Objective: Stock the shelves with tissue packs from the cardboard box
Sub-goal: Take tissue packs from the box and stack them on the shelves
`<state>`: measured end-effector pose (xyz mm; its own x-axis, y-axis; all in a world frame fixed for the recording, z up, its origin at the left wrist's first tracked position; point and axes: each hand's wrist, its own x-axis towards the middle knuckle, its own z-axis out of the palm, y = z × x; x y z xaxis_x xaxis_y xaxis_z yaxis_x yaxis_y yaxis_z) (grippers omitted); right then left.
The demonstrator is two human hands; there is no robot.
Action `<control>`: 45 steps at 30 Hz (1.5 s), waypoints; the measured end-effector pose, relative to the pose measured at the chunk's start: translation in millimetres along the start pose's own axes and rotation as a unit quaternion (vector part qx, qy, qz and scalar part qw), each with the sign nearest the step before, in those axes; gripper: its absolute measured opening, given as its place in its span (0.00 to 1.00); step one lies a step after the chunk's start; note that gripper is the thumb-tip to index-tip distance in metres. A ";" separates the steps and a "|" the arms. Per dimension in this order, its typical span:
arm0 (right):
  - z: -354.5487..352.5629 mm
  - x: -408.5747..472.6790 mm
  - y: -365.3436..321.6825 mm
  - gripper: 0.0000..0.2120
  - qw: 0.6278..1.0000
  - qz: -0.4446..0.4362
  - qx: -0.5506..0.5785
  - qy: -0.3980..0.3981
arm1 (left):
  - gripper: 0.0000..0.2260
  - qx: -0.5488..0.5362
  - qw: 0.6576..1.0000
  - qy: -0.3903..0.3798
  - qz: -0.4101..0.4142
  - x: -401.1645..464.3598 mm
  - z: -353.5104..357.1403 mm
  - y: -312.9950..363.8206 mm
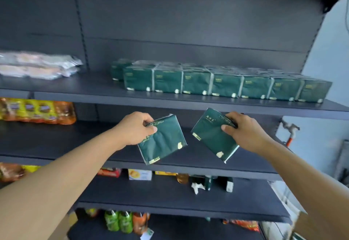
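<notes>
My left hand (137,129) grips a dark green tissue pack (164,141) by its upper left edge, holding it in the air in front of the second shelf. My right hand (243,130) grips another green tissue pack (211,135) at its upper right corner, tilted. Both packs hang below the upper shelf (79,93), where a row of several green tissue packs (226,84) stands along the right side, with more behind them. A corner of the cardboard box (309,226) shows at the bottom right.
Clear plastic-wrapped packages (37,65) lie at the upper shelf's left. Orange and yellow snack bags (37,111) sit on the second shelf's left. Lower shelves hold small boxes (139,174), green tissue packs (217,182) and drink bottles (119,221). A pale wall stands to the right.
</notes>
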<state>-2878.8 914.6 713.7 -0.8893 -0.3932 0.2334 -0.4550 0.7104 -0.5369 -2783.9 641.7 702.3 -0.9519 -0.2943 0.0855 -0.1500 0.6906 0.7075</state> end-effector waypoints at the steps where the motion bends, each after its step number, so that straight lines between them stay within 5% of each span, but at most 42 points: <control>1: 2.6 1.7 -17.3 0.09 1.000 -0.008 0.007 -0.004 | 0.02 0.005 1.000 0.012 0.006 -4.3 -17.1 -6.9; 12: 14.0 61.3 -161.3 0.07 0.991 -0.131 -0.017 -0.008 | 0.02 0.052 0.992 0.117 0.002 -13.0 -152.5 -43.7; 27: 36.8 251.6 -254.0 0.08 0.969 -0.238 0.044 0.040 | 0.05 0.119 0.968 0.221 -0.026 98.2 -222.3 -54.9; 36: 93.9 350.0 -301.8 0.09 0.970 -0.238 0.031 0.040 | 0.03 0.118 0.970 0.211 -0.028 163.8 -254.3 -96.2; 45: 172.0 403.4 -305.1 0.11 0.976 -0.207 -0.028 -0.056 | 0.08 0.101 0.979 0.175 -0.017 221.7 -284.8 -144.1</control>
<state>-3091.0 438.8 832.2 -0.6198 -0.7126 0.3288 -0.7788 0.5069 -0.3694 -2897.2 288.8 819.1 -0.8008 -0.5039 0.3238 -0.2638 0.7821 0.5646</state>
